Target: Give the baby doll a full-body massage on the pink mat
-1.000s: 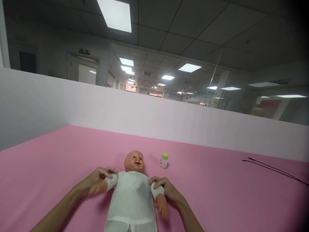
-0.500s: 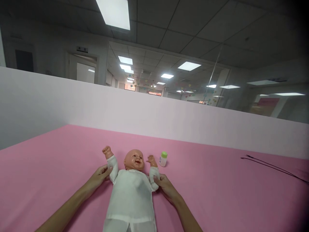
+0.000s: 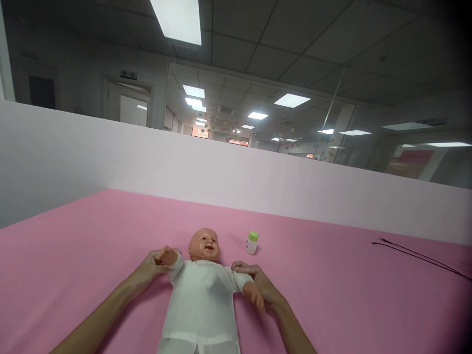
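— Doll (image 3: 202,295) on the back, in the middle of the pink surface (image 3: 73,255), head away from the camera, feet cut by the lower edge. Dressed in a white garment (image 3: 201,314) from neck to legs.

— And the left hand (image 3: 149,268)?

— Closed on the doll's arm on that side, fingers around the white sleeve near the wrist. Small doll fist (image 3: 165,255) lifted, pointing up beside the head, just above the holding fingers.

— Right hand (image 3: 263,287)?

— Also closed, gripping the other doll arm at the sleeve. This arm turned down and outward, away from the body, with the little doll hand (image 3: 256,300) lying over the person's palm. Both forearms coming in from the bottom edge, one at each side of the doll's body.

— Anything else on the surface?

— Small white bottle with green cap (image 3: 251,243), upright, near the doll's head on the right side, not touching it, clearly apart from the right hand. Thin dark cable (image 3: 416,255) far at the right, well apart from all the rest.

— Behind?

— Low white partition wall (image 3: 258,182) along the far edge of the surface. Above it, glass, with an office room and lit ceiling panels (image 3: 179,19).
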Demonstrator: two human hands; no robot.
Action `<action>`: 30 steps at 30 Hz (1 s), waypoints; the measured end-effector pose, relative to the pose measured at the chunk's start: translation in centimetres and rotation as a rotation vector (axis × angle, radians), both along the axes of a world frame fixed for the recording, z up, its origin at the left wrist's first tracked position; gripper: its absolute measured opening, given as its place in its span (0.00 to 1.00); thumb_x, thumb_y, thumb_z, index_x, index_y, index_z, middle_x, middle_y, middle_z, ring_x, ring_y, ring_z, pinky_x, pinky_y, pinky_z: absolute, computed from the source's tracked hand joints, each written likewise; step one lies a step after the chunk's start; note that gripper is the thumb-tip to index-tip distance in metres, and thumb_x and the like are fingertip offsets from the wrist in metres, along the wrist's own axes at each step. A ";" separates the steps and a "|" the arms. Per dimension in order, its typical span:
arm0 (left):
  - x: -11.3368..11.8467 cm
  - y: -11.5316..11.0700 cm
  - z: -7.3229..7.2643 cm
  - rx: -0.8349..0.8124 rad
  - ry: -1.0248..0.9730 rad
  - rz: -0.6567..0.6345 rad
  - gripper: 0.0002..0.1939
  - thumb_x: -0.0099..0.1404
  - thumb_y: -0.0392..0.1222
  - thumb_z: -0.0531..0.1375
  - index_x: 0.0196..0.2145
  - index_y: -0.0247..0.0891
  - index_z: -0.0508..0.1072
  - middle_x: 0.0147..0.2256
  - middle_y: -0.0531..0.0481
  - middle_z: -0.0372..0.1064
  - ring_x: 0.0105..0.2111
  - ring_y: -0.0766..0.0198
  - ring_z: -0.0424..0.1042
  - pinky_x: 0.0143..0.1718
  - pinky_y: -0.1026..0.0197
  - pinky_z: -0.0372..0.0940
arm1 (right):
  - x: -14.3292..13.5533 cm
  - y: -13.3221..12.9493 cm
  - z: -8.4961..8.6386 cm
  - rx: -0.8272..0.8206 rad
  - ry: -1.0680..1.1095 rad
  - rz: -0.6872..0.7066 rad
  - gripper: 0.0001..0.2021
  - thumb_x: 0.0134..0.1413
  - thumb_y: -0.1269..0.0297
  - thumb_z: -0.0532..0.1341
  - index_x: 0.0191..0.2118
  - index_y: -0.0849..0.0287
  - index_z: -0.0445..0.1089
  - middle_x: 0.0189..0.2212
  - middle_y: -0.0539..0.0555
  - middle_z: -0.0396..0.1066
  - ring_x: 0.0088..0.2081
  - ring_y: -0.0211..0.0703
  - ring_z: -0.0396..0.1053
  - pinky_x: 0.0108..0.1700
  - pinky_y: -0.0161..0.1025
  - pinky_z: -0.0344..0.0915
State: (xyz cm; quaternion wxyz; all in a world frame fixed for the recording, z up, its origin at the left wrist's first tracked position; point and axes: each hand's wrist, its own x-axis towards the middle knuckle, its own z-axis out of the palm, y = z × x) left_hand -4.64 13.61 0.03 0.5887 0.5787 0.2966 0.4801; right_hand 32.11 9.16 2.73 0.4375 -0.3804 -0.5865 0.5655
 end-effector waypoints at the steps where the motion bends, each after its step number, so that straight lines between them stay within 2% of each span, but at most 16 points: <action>1: -0.2 0.0 0.2 0.016 0.023 -0.073 0.11 0.54 0.44 0.74 0.35 0.40 0.84 0.46 0.42 0.78 0.49 0.49 0.74 0.50 0.53 0.68 | 0.0 0.0 0.1 0.017 -0.039 0.045 0.10 0.46 0.56 0.76 0.33 0.56 0.83 0.41 0.55 0.74 0.43 0.47 0.70 0.48 0.43 0.66; 4: -0.9 -0.1 0.6 0.089 0.156 -0.332 0.05 0.53 0.41 0.74 0.23 0.40 0.83 0.51 0.40 0.76 0.52 0.46 0.73 0.51 0.51 0.67 | 0.0 0.3 0.0 0.085 -0.179 0.213 0.07 0.42 0.60 0.78 0.27 0.54 0.84 0.43 0.57 0.75 0.46 0.49 0.71 0.52 0.47 0.66; 6: -1.4 -0.1 0.7 0.118 0.229 -0.402 0.06 0.53 0.39 0.74 0.22 0.42 0.83 0.52 0.41 0.75 0.52 0.47 0.72 0.53 0.50 0.66 | 0.0 0.4 -0.3 0.106 -0.206 0.251 0.06 0.42 0.61 0.78 0.27 0.54 0.84 0.43 0.58 0.76 0.48 0.50 0.72 0.54 0.48 0.65; 8: -1.5 -0.2 0.7 0.105 0.197 -0.368 0.04 0.51 0.39 0.75 0.23 0.42 0.84 0.53 0.41 0.75 0.54 0.46 0.71 0.54 0.50 0.65 | -0.1 0.5 -0.5 0.096 -0.188 0.194 0.08 0.41 0.60 0.79 0.28 0.55 0.84 0.40 0.56 0.76 0.45 0.49 0.72 0.52 0.47 0.66; 11: -1.0 -0.4 0.4 0.009 0.072 -0.214 0.12 0.49 0.42 0.77 0.33 0.41 0.85 0.50 0.41 0.76 0.54 0.46 0.72 0.51 0.52 0.66 | -0.2 0.3 -0.9 0.010 -0.088 0.012 0.15 0.39 0.56 0.79 0.34 0.57 0.83 0.38 0.55 0.77 0.41 0.49 0.72 0.48 0.46 0.67; 14: -0.1 -0.5 -0.3 -0.058 0.001 -0.073 0.18 0.59 0.53 0.72 0.39 0.36 0.81 0.40 0.42 0.77 0.42 0.53 0.74 0.46 0.54 0.67 | -0.5 0.1 -1.3 -0.083 0.114 -0.153 0.29 0.36 0.49 0.80 0.46 0.57 0.80 0.42 0.56 0.78 0.44 0.52 0.73 0.50 0.46 0.68; 16: 0.6 -0.3 -0.8 -0.090 -0.022 -0.041 0.20 0.63 0.58 0.68 0.35 0.35 0.78 0.33 0.46 0.74 0.35 0.58 0.72 0.42 0.57 0.66 | -0.7 0.1 -1.4 -0.111 0.180 -0.170 0.34 0.41 0.43 0.77 0.52 0.57 0.76 0.42 0.57 0.78 0.46 0.52 0.74 0.51 0.46 0.68; 18: 1.1 0.1 -1.4 -0.132 -0.031 -0.035 0.23 0.66 0.62 0.65 0.32 0.36 0.75 0.29 0.48 0.71 0.31 0.61 0.70 0.38 0.59 0.65 | -1.0 0.2 -1.4 -0.128 0.150 -0.110 0.33 0.50 0.40 0.72 0.54 0.59 0.75 0.41 0.58 0.79 0.46 0.52 0.75 0.51 0.46 0.67; 19: 1.3 0.2 -1.6 -0.150 -0.041 -0.022 0.23 0.66 0.62 0.64 0.34 0.36 0.75 0.30 0.49 0.71 0.31 0.61 0.70 0.37 0.59 0.65 | -1.0 0.2 -1.4 -0.129 0.123 -0.077 0.32 0.53 0.39 0.70 0.54 0.60 0.75 0.41 0.59 0.79 0.46 0.53 0.75 0.51 0.46 0.67; 22: 1.5 0.4 -1.6 -0.191 -0.096 0.061 0.26 0.64 0.61 0.67 0.50 0.41 0.74 0.34 0.50 0.73 0.35 0.58 0.73 0.41 0.57 0.67 | -0.9 0.4 -1.5 -0.113 0.073 -0.011 0.30 0.52 0.40 0.71 0.52 0.61 0.77 0.41 0.59 0.80 0.46 0.54 0.75 0.52 0.47 0.66; 24: 1.3 0.3 -1.3 -0.183 -0.100 0.051 0.28 0.63 0.58 0.68 0.55 0.42 0.73 0.37 0.48 0.74 0.37 0.57 0.74 0.43 0.56 0.68 | -0.6 0.4 -1.7 -0.107 0.072 0.003 0.31 0.48 0.42 0.74 0.52 0.59 0.77 0.42 0.59 0.80 0.46 0.54 0.75 0.53 0.49 0.66; 27: 0.6 0.1 -0.8 -0.121 -0.067 -0.035 0.20 0.59 0.50 0.72 0.46 0.38 0.79 0.38 0.45 0.75 0.39 0.56 0.74 0.43 0.56 0.68 | -0.1 0.4 -1.9 -0.090 0.071 -0.015 0.29 0.37 0.52 0.81 0.47 0.56 0.80 0.42 0.56 0.79 0.45 0.51 0.73 0.52 0.47 0.66; 30: 0.1 0.3 -0.7 -0.045 -0.091 -0.023 0.13 0.49 0.40 0.76 0.34 0.38 0.83 0.42 0.43 0.76 0.44 0.52 0.74 0.47 0.55 0.68 | 0.0 0.4 -1.7 -0.069 0.021 0.032 0.14 0.40 0.58 0.79 0.34 0.58 0.82 0.38 0.55 0.76 0.39 0.46 0.72 0.44 0.43 0.66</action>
